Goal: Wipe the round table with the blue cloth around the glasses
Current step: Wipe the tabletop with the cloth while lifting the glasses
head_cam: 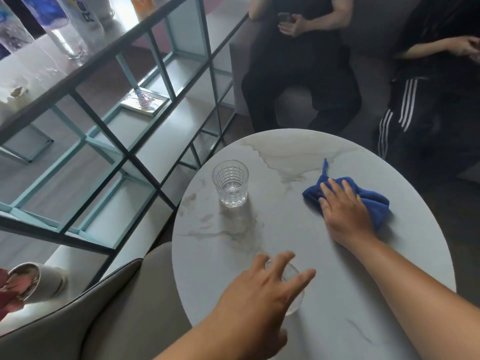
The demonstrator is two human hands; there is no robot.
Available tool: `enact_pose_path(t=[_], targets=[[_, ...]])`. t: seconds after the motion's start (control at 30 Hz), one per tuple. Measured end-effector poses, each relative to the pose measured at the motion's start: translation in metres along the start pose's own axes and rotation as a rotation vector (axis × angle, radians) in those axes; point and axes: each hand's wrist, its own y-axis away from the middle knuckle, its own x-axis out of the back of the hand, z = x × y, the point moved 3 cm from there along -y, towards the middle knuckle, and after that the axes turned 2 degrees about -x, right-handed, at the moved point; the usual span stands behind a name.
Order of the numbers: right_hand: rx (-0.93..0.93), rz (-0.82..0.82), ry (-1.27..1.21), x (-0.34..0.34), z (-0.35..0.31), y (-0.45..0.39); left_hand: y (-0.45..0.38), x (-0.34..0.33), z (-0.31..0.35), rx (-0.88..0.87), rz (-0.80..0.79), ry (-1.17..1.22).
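The round white marble table (298, 229) fills the lower right of the head view. A clear ribbed glass (230, 183) stands upright on its far left part. On the right side lies the bunched blue cloth (376, 203), and my right hand (345, 211) presses flat on top of it. A second clear glass (294, 300) stands near the front edge. My left hand (262, 287) is spread just over it with fingers apart, hiding most of it. I cannot tell whether the fingers touch its rim.
A dark and teal metal shelf frame (124, 152) runs along the left, close to the table's edge. A grey chair back (117, 307) sits at the near left. Two people in dark clothes (306, 81) sit on a sofa just beyond the table.
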Motion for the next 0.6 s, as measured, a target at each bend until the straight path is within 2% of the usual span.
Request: enact_pose_path(t=[0.1, 0.23, 0.47, 0.6], targets=[[0.033, -0.012, -0.013, -0.003, -0.021, 0.007, -0.003, 0.002, -0.006, 0.004, 0.072, -0.035], [0.109, -0.057, -0.025, -0.011, -0.066, 0.021, 0.01, 0.014, -0.022, 0.062, 0.129, 0.04], [0.247, -0.067, -0.041, -0.022, -0.151, 0.065, 0.064, 0.095, -0.047, 0.126, 0.299, 0.007], [0.32, -0.078, -0.106, -0.031, -0.192, 0.094, 0.064, 0.129, -0.053, 0.136, 0.363, -0.023]])
